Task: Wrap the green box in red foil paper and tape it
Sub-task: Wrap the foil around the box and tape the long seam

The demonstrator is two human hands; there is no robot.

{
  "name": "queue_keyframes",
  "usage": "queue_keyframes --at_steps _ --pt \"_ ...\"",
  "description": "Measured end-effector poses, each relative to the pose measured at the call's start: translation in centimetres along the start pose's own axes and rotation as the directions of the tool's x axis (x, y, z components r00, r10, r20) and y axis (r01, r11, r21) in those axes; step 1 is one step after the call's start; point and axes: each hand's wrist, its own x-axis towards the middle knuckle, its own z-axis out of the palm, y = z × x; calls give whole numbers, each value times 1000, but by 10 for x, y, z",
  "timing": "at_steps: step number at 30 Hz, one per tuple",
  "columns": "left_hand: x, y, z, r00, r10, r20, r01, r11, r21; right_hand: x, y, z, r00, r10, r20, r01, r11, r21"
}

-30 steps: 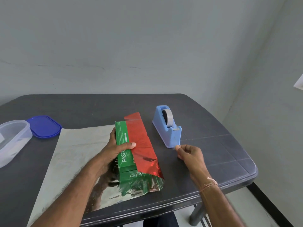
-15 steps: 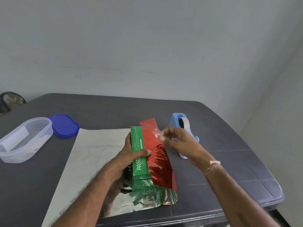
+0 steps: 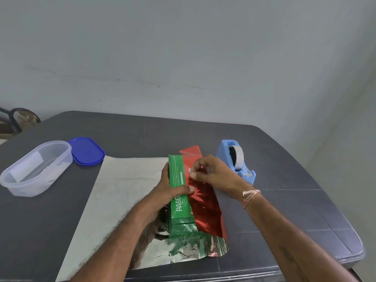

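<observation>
Head view: the long green cardboard box (image 3: 179,190) lies mid dark grey table (image 3: 284,180), long axis 12-to-6, on the red foil paper sheet (image 3: 205,208), whose silver side spreads toward 9 o'clock. Left hand (image 3: 168,192) grips the box from 9 o'clock, thumb pinning the red flap's edge. Right hand (image 3: 211,174), in from 3 o'clock, pinches a small clear tape strip (image 3: 190,169) over that edge, 12-ward of the thumb and nearer the seam. Pressing it down looks next. Blue plastic tape dispenser (image 3: 236,161) sits at 2 o'clock.

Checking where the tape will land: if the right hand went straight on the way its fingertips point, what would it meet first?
Likely the edge of the red foil on the green box; the right hand, pinching tape, looks nearly on it, though depth is unclear.
</observation>
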Motion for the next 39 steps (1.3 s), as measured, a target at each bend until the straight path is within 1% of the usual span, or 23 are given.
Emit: queue_keyframes --at_steps 6,10,18,30,39 --pt "1 0 -1 1000 2 -1 -2 1000 0 6 5 4 998 -45 -41 41 996 -76" --pt "0 0 0 1000 1 5 -1 1000 2 7 6 10 994 -33 -102 23 995 -92" --pt "2 -1 0 1000 20 5 -20 1000 12 10 17 17 990 -22 -142 -5 982 -189" --pt "1 0 0 1000 15 8 -16 1000 23 10 27 24 978 -61 -200 22 981 -191" --pt "1 -1 -1 1000 13 13 -13 999 29 6 26 24 976 -64 -208 33 989 -147"
